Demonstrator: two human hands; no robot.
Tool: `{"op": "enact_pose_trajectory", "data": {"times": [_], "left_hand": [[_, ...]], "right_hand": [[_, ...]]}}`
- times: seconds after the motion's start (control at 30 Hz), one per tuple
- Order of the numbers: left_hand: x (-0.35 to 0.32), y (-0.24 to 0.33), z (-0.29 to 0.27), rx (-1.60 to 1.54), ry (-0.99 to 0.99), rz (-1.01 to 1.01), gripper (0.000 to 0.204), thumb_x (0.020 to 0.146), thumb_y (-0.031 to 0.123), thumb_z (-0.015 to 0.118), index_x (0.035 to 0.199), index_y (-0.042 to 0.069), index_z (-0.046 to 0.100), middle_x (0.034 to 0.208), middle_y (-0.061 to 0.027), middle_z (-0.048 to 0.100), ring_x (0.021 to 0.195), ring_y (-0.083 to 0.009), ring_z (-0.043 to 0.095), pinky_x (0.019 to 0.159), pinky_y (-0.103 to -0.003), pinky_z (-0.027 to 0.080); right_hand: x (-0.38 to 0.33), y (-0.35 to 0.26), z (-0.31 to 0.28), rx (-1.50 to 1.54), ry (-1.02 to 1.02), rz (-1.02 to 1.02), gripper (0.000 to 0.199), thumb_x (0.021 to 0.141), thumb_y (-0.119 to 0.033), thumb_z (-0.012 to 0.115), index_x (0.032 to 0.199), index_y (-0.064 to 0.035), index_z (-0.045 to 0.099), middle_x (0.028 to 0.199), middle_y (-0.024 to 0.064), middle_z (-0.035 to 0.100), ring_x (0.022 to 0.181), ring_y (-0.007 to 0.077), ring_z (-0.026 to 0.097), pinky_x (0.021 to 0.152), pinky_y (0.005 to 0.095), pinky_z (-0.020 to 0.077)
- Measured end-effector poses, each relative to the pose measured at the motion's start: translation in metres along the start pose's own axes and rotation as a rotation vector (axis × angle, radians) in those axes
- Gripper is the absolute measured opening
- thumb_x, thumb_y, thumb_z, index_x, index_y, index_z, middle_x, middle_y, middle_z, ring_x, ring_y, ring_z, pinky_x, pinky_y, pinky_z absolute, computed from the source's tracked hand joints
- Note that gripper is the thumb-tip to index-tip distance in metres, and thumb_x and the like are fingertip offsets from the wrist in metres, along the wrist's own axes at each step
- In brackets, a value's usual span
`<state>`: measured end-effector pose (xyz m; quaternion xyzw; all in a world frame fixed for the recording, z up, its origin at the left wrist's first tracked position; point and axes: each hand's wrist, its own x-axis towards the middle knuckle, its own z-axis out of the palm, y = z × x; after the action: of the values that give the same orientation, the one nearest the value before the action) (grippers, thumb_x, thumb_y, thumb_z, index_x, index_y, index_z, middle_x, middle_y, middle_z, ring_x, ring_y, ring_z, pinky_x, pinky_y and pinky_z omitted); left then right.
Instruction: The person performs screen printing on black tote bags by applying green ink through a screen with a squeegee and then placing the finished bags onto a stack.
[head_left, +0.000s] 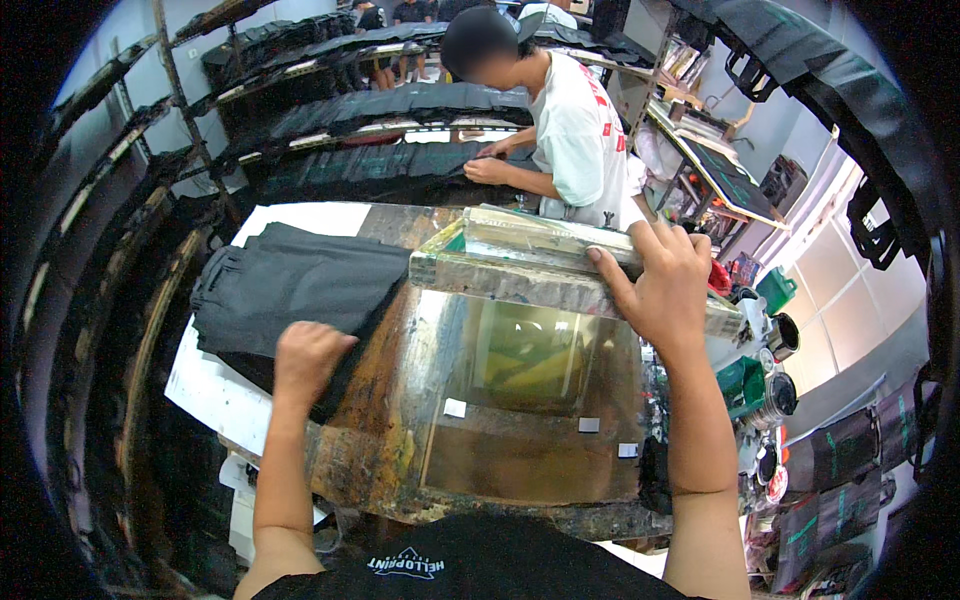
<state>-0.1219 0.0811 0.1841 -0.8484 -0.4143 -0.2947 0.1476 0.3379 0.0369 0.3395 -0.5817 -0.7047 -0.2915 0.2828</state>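
Observation:
My right hand [665, 285] is closed around the right end of a long pale squeegee [535, 240], its thumb on the near face. The squeegee lies along the near rail of a screen printing frame [510, 278], raised and tilted over the table. Below is a glossy brown printing board [530, 450] with three small white tabs, reflecting a yellowish patch. My left hand [308, 362] is curled into a fist over the near right edge of a stack of black fabric pieces [290, 280]; whether it pinches any cloth is hidden.
Across the worktable [350, 470], a person in a white shirt [585, 140] handles black cloth on a long rack [370, 170]. Paint cans and a green tub [742, 385] crowd the right edge. Racks of black pieces line the left; more pieces hang at right.

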Motion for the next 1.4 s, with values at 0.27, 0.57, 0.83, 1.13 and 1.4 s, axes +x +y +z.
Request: {"op": "enact_pose_trajectory", "data": {"times": [0.27,0.57,0.83,1.13,1.4], "left_hand": [[0.020,0.125,0.165,-0.305,-0.339,0.071,0.019,0.098,0.022,0.059,0.107,0.012,0.072,0.104,-0.0104,0.072,0.097,-0.0358,0.071,0.094,-0.048,0.056],[0.026,0.246,0.171,-0.302,-0.442,-0.019,0.067,0.105,0.067,0.046,0.153,0.021,0.057,0.158,-0.0207,0.050,0.152,-0.0445,0.037,0.123,-0.074,0.015],[-0.002,0.206,0.185,-0.185,-0.598,-0.125,0.074,0.105,0.067,0.046,0.167,0.028,0.040,0.178,-0.0180,0.019,0.160,-0.0573,0.013,0.121,-0.082,0.004],[0.054,0.247,0.246,-0.239,-0.490,0.100,0.072,0.105,0.065,0.047,0.166,0.027,0.043,0.176,-0.0198,0.026,0.159,-0.0561,0.016,0.121,-0.081,0.005],[0.039,0.288,0.233,-0.219,-0.452,0.064,0.070,0.106,0.065,0.046,0.165,0.028,0.045,0.176,-0.0197,0.027,0.159,-0.0550,0.019,0.121,-0.081,0.006]], "right_hand": [[0.013,0.001,0.007,-0.015,0.048,-0.007,0.049,0.091,-0.052,0.075,0.099,-0.0037,0.071,0.088,0.0126,0.067,0.089,0.0326,0.064,0.087,0.0473,0.0414],[0.020,0.007,0.007,-0.021,0.006,-0.022,0.053,0.096,-0.055,0.070,0.094,-0.0025,0.069,0.086,0.0154,0.066,0.089,0.0354,0.064,0.086,0.0481,0.0409],[0.046,0.027,0.018,-0.088,0.051,-0.029,0.066,0.097,-0.068,0.061,0.091,-0.0031,0.071,0.081,0.0176,0.069,0.082,0.0379,0.069,0.079,0.0503,0.0442],[0.071,0.028,0.003,0.106,-0.250,0.005,0.075,0.108,-0.072,0.038,0.085,-0.0079,0.068,0.071,0.0053,0.062,0.067,0.0184,0.058,0.071,0.0402,0.0512],[0.067,0.033,0.005,0.064,-0.244,0.015,0.074,0.108,-0.075,0.031,0.078,-0.0131,0.058,0.069,0.0002,0.053,0.065,0.0176,0.051,0.092,0.0509,0.0504]]}}
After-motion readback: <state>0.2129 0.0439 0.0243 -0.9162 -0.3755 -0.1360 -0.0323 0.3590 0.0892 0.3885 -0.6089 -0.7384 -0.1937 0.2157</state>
